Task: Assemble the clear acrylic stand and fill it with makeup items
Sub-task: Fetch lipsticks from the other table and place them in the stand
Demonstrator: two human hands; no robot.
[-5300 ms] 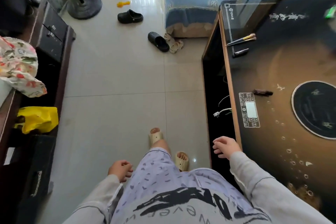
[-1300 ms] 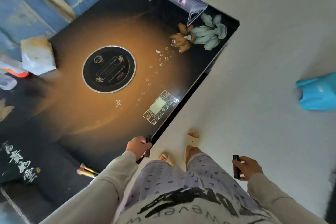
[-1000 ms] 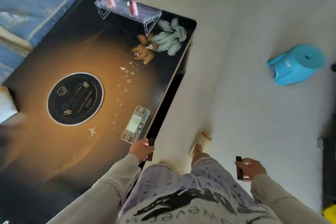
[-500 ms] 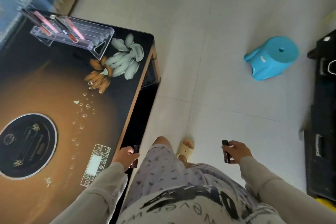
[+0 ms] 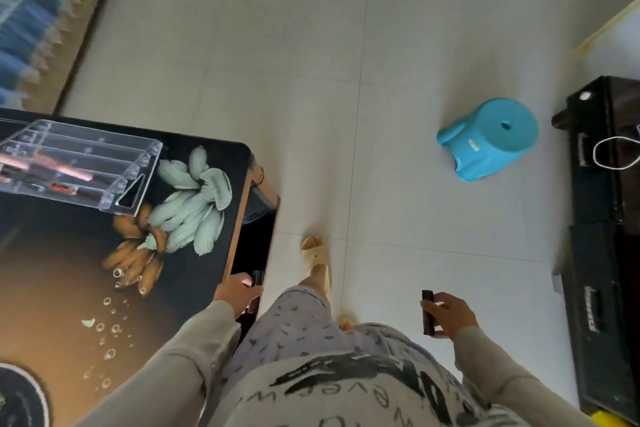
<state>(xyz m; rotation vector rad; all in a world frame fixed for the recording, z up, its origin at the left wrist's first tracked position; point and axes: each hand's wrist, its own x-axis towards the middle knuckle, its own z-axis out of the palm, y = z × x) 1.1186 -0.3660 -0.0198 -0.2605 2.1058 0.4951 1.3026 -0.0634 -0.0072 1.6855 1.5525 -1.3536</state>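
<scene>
The clear acrylic stand sits on the far corner of the dark glass table, at the left of the view, with a few pink and dark makeup sticks lying in its slots. My left hand grips a dark tube beside the table's right edge. Over the floor, my right hand holds a second dark tube upright. Both hands are well short of the stand.
I stand on pale floor tiles beside the table's right edge. A blue plastic stool is on the floor ahead right. A black low cabinet runs along the right. A blue fringed sofa cover is at upper left.
I have walked along the table toward the stand, which now lies nearer and lower in view. Both hands still hold their dark tubes; 5.3 s ago they were empty.
</scene>
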